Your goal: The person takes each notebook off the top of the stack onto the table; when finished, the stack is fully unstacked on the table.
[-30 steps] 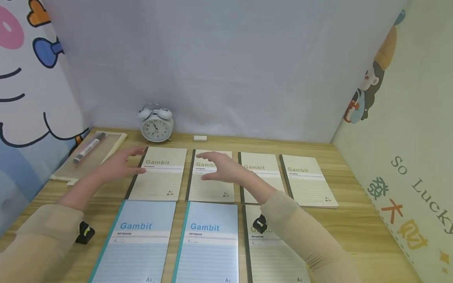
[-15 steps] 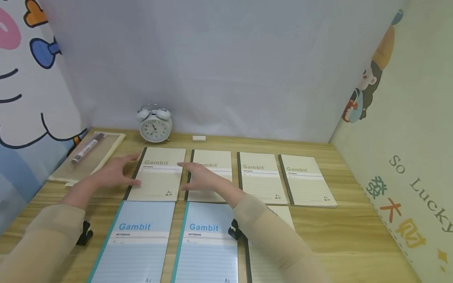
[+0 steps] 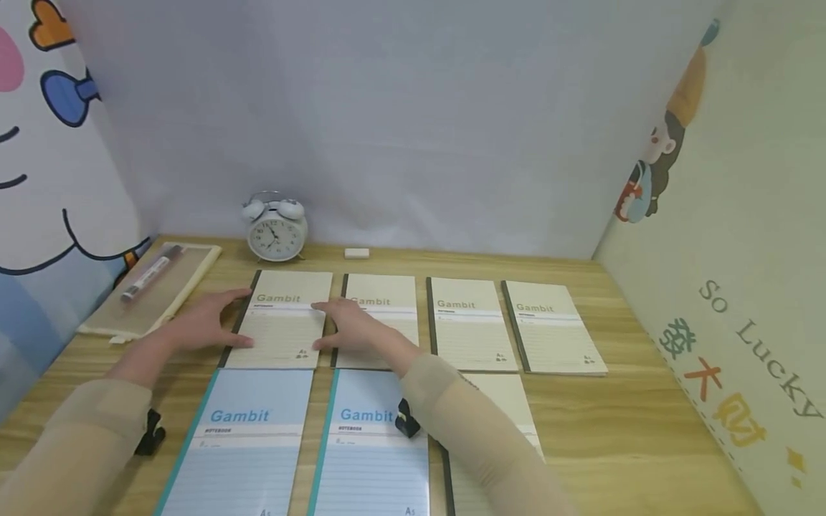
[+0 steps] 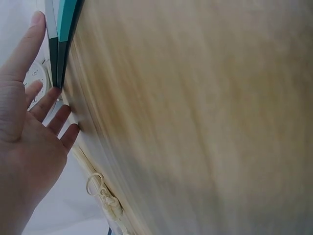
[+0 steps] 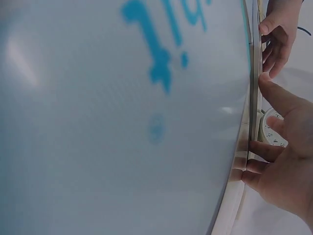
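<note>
My left hand (image 3: 203, 322) lies at the dark spine of the far-left cream Gambit notebook (image 3: 284, 344), thumb and fingers spread along that edge. At the same notebook's right edge is my right hand (image 3: 351, 326), its fingertips over the edge and its palm over the second cream notebook (image 3: 396, 290). In the left wrist view the fingers of the left hand (image 4: 34, 132) reach a dark spine (image 4: 58, 63). The right wrist view has the right hand (image 5: 293, 156) with thumb and fingertips at a thin notebook edge, the left hand (image 5: 281, 36) beyond it.
Two more cream notebooks (image 3: 474, 330) continue the back row rightward. Two blue notebooks (image 3: 252, 466) lie in front; beside them a cream one (image 3: 513, 398) is partly under my right forearm. Behind are an alarm clock (image 3: 277, 233), a white block (image 3: 357, 253) and a pouch (image 3: 190, 287) with a marker (image 3: 151, 274).
My right hand has moved left, from over the second cream notebook to the first one's right edge. My left hand has lowered slightly along the left edge. The notebooks keep their layout.
</note>
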A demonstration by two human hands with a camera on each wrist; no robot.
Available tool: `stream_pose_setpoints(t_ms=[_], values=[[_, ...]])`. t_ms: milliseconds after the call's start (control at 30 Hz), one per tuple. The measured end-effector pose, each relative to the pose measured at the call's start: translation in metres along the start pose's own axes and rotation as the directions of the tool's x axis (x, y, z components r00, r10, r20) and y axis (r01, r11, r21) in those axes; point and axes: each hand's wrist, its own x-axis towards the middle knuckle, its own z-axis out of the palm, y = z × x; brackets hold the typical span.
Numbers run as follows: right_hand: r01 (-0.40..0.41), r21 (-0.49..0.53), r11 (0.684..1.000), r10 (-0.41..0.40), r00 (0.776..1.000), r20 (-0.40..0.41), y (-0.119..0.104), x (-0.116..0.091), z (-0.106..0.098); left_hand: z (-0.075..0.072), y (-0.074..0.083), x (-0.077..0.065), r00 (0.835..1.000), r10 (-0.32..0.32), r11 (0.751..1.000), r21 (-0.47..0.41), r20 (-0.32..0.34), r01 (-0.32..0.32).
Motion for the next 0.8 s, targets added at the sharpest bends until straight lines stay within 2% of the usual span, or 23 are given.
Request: stream_pose_setpoints(t_ms=[333,567,800], values=[[0.022,0.042,0.999,-0.020,0.999,-0.039,-0.0006,0.0045,0.0022,-0.0014,0.0013,-0.0033,0.999,-0.033,0.999,-0.028,0.013,0.033],[0.003,0.129,0.992,0.003,0.999,-0.045,0.0014,0.0005,0.0023,-0.0033,0.0034,-0.0033,1.000,-0.018,0.997,-0.072,0.004,0.018],[-0.010,0.235,0.972,0.032,0.995,-0.089,0.0017,-0.0014,-0.0012,-0.0084,0.0088,0.0025,0.999,-0.015,0.991,-0.136,-0.029,0.011]])
